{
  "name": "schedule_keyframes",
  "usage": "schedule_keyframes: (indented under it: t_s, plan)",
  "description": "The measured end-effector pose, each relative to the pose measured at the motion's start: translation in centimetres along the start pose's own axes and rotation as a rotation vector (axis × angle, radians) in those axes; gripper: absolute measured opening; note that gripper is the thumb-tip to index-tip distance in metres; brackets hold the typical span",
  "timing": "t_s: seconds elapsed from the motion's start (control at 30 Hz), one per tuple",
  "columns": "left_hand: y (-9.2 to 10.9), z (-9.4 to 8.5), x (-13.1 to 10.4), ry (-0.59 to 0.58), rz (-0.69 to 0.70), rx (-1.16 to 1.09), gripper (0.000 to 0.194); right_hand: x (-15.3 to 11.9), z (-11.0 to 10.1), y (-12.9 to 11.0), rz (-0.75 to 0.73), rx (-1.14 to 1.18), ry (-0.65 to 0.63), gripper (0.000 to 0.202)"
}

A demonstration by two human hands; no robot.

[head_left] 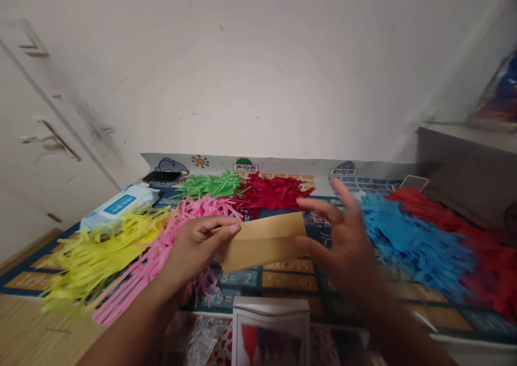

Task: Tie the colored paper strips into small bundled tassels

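The left hand (202, 242) pinches the left end of a smooth, creased tan paper rectangle (264, 240) at centre; the blurred right hand (343, 231) spreads its fingers by the other end, contact unclear. Shredded strips lie around: pink (157, 253) then yellow (109, 244) toward nine o'clock, crimson (277, 191) at twelve, blue (416, 242) at three. The multiplication-table mat (242, 278) meets a scuffed white wall (258, 75).

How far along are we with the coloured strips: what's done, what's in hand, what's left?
Looking done: loose piles of yellow strips, pink strips, green strips, dark red strips, blue strips and bright red strips.
In hand: the left hand grips tan paper; the blurred right hand is open at its other end.
Left: probably this paper, which shows no strips; any further amount I can't tell.
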State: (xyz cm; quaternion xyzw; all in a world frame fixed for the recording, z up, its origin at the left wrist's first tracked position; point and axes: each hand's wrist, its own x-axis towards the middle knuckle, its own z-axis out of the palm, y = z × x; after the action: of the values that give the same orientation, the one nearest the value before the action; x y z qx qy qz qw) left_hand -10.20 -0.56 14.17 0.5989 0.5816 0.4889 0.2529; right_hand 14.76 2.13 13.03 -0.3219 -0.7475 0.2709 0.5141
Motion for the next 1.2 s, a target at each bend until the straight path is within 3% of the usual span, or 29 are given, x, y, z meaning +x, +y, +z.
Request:
schedule_keyframes:
  t_s: [0.1,0.2,0.27,0.37,0.43,0.53,0.6,0.67,0.7,0.77,0.8,0.87,0.93,1.0,1.1,1.2]
  plan:
    - [0.2,0.3,0.1,-0.03,0.076,0.018,0.02,2.2,0.3,1.0,0.138,0.181,-0.048,0.099]
    - [-0.1,0.4,0.2,-0.026,0.115,0.08,0.025,2.3,0.7,1.6,0.292,0.356,-0.038,0.097]
    - [-0.7,0.3,0.0,0.063,0.168,0.144,0.031,2.7,0.1,3.1,0.328,0.389,0.094,0.093]
    - [-2.0,0.6,-1.1,0.21,0.335,0.298,0.037,4.7,-2.8,7.6,0.341,0.341,0.437,0.092]
    - [-3.2,1.6,-2.3,0.072,0.486,0.355,0.03,6.2,-5.4,11.0,0.401,0.192,0.616,0.098]
    - [-5.2,3.9,-4.5,-0.368,0.654,0.345,0.031,6.2,-7.7,13.3,0.469,-0.292,0.668,0.112]
    - [-6.5,5.3,-5.9,-0.516,0.656,0.358,0.045,3.8,-7.0,12.1,0.384,-0.544,0.606,0.112]
    - [-7.8,6.3,-7.0,-0.509,0.615,0.376,0.048,-0.5,-4.5,9.7,0.267,-0.512,0.429,0.099]
    - [-8.3,6.6,-7.4,-0.489,0.606,0.375,0.045,-3.0,-2.9,8.4,0.214,-0.408,0.263,0.094]
    - [-9.1,6.8,-8.0,-0.452,0.612,0.362,0.037,-8.2,0.4,6.5,0.131,-0.198,-0.2,0.097]
    - [-9.2,6.7,-8.1,-0.441,0.623,0.354,0.035,-10.4,1.8,5.9,0.125,-0.133,-0.265,0.095]
    - [-8.9,6.5,-8.3,-0.428,0.659,0.327,0.03,-13.5,3.5,5.1,0.189,-0.056,-0.259,0.085]
    - [-7.6,6.2,-8.3,-0.412,0.704,0.266,0.025,-14.5,3.5,4.3,0.228,-0.031,-0.153,0.077]
    - [-5.3,6.0,-8.5,-0.39,0.744,0.191,0.019,-14.0,2.0,3.0,0.185,-0.048,-0.09,0.074]
    - [-1.6,6.6,-9.0,-0.337,0.745,0.155,0.02,-12.6,-1.7,0.7,0.048,-0.161,-0.095,0.062]
    - [-0.1,8.4,-9.8,-0.271,0.774,0.138,0.022,-12.6,-4.3,-0.4,-0.051,-0.259,-0.114,0.046]
